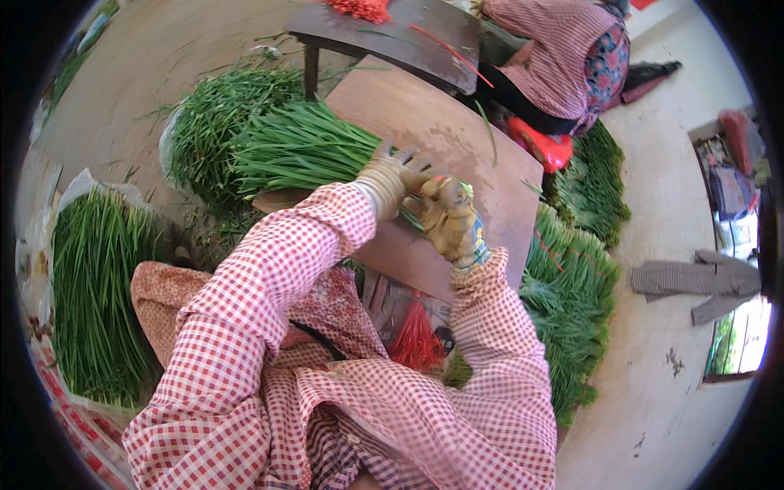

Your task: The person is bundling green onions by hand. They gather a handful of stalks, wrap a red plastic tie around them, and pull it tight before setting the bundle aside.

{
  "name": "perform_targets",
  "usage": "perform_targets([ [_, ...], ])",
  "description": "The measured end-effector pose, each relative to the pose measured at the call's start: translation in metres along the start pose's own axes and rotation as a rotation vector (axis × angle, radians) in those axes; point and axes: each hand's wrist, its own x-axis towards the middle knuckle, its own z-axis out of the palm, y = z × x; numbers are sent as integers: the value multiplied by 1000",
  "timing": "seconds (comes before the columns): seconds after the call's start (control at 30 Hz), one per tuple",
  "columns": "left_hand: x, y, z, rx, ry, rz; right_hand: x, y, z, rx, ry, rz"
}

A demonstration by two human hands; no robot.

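A bunch of long green garlic chives [302, 147] lies across the brown board in front of me, its leaf tips fanned out to the left. My left hand [392, 178], in a dirty work glove, is closed round the bunch near its stem end. Just to its right, my gloved right hand [449, 216] is closed at the stem ends, a few pale green bits showing beside its fingers. A speck of orange-red shows at its fingertips; whether it is a tie I cannot tell. The gloves hide most of the stems.
Loose chives [220, 122] are heaped left of the board [490, 196]. A bagged pile of chives [102, 286] stands further left, and bundled chives [572, 302] lie right. Red ties [416, 336] hang below the board. Beyond is a dark table [392, 37]; another person [563, 61] bends at the far right.
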Motion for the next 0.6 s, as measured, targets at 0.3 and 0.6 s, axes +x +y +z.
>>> perform_targets([
  [0.3, 8, -6, -4, -231, -116, -152, -8, 0, 15, -354, 81, 47],
  [0.6, 7, -4, 32, -158, 99, -68, -62, 109, -86, -1084, -141, 47],
])
